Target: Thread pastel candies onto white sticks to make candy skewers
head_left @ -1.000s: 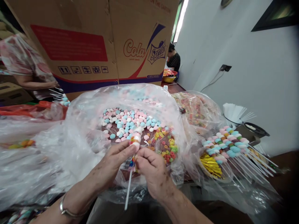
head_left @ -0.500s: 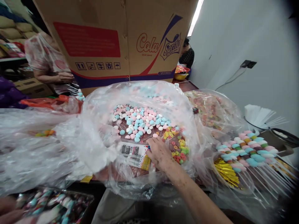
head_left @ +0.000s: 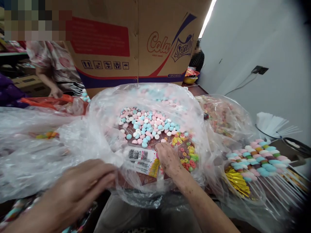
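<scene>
My left hand (head_left: 80, 184) reaches in from the lower left, slightly blurred. Its fingers stretch forward beside the clear plastic bag (head_left: 102, 161), with nothing visible in them. My right hand (head_left: 168, 158) lies inside the opened bag with its fingers curled closed at the right edge of a printed plastic bag (head_left: 143, 160); the fingertips are partly hidden. Just beyond are loose pink, blue and white candies (head_left: 145, 126). Coloured ring-shaped gummies (head_left: 188, 153) lie to the right of that hand.
A large cardboard box (head_left: 109, 48) stands behind the candies. At right are candy skewers (head_left: 259, 158), gold twist ties (head_left: 236, 181) and white sticks (head_left: 274, 124). A box of wrapped candy skewers (head_left: 18, 210) sits low at left. A co-worker's hand (head_left: 55, 91) is beyond an orange bag (head_left: 48, 99).
My left hand has moved up and right from the lower-left box toward the plastic bag. My right hand stays at the printed bag. The co-worker's hand has lowered.
</scene>
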The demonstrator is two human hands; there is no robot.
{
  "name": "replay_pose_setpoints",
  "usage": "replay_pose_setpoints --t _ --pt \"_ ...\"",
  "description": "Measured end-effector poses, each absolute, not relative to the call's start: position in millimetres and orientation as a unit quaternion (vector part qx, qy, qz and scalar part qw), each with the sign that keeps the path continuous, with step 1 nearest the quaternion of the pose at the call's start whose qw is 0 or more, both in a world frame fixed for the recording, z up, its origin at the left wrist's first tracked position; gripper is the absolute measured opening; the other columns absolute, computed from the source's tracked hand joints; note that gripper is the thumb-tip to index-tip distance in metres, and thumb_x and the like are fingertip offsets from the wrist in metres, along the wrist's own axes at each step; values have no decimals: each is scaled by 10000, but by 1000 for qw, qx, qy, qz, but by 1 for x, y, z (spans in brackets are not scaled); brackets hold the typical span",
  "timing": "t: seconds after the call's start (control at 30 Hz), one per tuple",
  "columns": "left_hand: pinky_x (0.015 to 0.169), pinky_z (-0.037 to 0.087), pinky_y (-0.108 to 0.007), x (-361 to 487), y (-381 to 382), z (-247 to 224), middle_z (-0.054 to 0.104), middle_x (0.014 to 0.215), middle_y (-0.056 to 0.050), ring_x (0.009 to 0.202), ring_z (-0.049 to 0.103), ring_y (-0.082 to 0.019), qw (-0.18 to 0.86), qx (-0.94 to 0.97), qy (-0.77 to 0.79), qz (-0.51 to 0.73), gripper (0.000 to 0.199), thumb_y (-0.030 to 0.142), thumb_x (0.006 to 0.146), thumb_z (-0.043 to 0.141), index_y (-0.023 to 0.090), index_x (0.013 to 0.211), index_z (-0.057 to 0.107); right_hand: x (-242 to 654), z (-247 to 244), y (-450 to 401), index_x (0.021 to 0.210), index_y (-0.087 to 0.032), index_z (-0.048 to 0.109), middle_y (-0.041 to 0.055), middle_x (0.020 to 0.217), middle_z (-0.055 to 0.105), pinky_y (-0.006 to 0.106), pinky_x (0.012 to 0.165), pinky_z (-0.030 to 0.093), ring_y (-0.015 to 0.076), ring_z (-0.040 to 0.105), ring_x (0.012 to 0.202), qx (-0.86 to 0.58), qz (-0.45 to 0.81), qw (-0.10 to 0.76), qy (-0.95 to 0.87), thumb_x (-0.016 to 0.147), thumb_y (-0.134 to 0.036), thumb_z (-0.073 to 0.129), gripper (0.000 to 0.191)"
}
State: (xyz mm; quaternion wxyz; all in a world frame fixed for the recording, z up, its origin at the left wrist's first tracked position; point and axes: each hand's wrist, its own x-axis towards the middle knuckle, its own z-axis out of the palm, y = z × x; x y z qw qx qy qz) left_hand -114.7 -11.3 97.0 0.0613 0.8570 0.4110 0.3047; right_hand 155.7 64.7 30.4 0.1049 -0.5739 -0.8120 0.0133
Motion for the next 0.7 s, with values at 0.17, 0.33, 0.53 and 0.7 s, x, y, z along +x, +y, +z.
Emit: replay_pose_setpoints --t 0.17,0.33,0.53,0.7 --pt "807 521 -426 -35 42 60 703 963 -116 914 631 -280 -2 887 380 261 185 115 917 516 135 1038 654 160 29 61 924 -185 635 93 959 652 316 782 459 239 556 932 -551 8 137 -823 902 0 444 266" --pt "785 444 -452 -15 70 35 681 949 -106 905 562 -298 -22 900 397 177 131 109 889 562 154 936 675 162 31 59 872 -190 623 105 994 616 335 820 457 243 515 937 -520 23 206 -829 917 -22 447 247" --pt "733 423 -364 -22 77 38 654 798 -51 797 554 -228 37 904 366 217 211 174 985 481 174 856 648 163 31 54 958 -184 605 70 954 638 331 844 467 218 552 928 -494 80 308 -809 914 -107 508 131" --pt "702 437 -309 -21 77 48 643 839 -33 776 568 -192 167 882 371 237 127 207 964 482 185 886 579 169 34 53 882 -202 609 18 852 658 278 781 458 174 587 836 -485 130 354 -789 924 -126 515 128"
